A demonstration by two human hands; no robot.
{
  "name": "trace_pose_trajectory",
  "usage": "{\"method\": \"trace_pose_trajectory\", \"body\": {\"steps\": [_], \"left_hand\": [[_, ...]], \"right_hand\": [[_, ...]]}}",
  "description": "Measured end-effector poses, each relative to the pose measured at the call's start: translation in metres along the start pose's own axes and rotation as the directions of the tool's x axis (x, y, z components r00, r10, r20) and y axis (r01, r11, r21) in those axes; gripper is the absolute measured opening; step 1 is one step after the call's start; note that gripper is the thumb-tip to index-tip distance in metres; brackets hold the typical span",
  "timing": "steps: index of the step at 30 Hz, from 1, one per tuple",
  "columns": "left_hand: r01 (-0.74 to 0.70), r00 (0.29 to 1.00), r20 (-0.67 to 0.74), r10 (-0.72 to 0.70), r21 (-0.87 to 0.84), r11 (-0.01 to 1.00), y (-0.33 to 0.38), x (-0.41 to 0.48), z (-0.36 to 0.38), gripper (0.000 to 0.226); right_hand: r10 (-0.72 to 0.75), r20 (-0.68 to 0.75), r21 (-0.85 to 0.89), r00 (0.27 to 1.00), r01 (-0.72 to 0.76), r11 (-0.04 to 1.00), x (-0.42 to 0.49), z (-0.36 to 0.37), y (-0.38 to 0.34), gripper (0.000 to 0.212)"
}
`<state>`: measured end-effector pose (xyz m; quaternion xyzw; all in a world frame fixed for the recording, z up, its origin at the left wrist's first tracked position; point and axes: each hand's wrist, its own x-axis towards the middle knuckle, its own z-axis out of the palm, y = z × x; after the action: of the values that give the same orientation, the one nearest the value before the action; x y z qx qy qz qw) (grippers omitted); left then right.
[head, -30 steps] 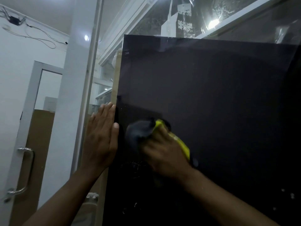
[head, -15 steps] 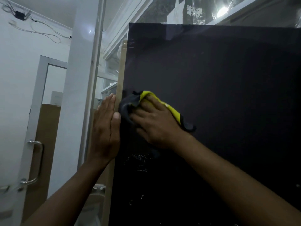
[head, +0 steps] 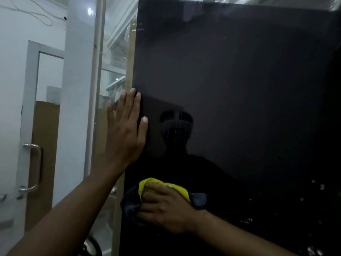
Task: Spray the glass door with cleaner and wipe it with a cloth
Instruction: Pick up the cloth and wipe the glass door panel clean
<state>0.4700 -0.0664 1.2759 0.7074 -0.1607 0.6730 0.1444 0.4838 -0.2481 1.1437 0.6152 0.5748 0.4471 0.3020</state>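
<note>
The yellow and dark-blue cloth (head: 181,191) is bunched under the right hand (head: 166,209) and shows past it at 12 and 9 o'clock. The fingers curl over the cloth and press it to the dark glass door (head: 230,80), low on the pane near 7 o'clock. The left hand (head: 125,133) lies flat, fingers straight, on the door's 9 o'clock edge. Droplets (head: 313,191) speckle the glass at 4 o'clock. Further toward 9 o'clock stand a white pillar (head: 77,89) and a metal pull handle (head: 35,167).

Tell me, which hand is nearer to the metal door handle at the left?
Left. The left hand presses flat on the glass door, right of the metal door handle. The right hand holds the cloth farther right, lower on the glass.
</note>
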Motion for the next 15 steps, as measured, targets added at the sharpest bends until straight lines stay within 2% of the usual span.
{"method": "trace_pose_trajectory", "body": {"steps": [1, 3, 5, 8, 12, 15], "left_hand": [[-0.024, 1.0, 0.012, 0.024, 0.025, 0.999, 0.001, -0.004, 0.0, 0.062], [-0.063, 0.998, 0.033, 0.061, 0.06, 0.996, 0.0, -0.009, -0.001, 0.061], [-0.082, 0.996, 0.039, 0.079, 0.083, 0.993, -0.001, -0.011, -0.002, 0.06], [-0.082, 0.996, 0.033, 0.08, 0.075, 0.994, -0.003, -0.012, -0.003, 0.058], [-0.089, 0.996, 0.039, 0.086, 0.083, 0.993, -0.002, -0.017, -0.003, 0.058], [-0.096, 0.995, 0.047, 0.093, 0.069, 0.993, -0.002, -0.018, -0.003, 0.057]], "right_hand": [[0.115, 0.029, 0.072, 0.993, -0.117, 0.99, -0.001, -0.005, 0.003, 0.021], [0.231, -0.09, 0.141, 0.969, -0.217, 0.966, 0.003, -0.019, 0.014, 0.01], [0.34, -0.195, 0.157, 0.92, -0.313, 0.937, 0.002, -0.033, 0.029, 0.012], [0.454, -0.295, 0.053, 0.841, -0.46, 0.886, 0.0, -0.055, 0.058, 0.021], [0.634, -0.261, -0.025, 0.728, -0.662, 0.749, -0.006, -0.077, 0.098, 0.033], [0.636, -0.203, -0.053, 0.744, -0.657, 0.752, -0.006, -0.075, 0.095, 0.037]]}}
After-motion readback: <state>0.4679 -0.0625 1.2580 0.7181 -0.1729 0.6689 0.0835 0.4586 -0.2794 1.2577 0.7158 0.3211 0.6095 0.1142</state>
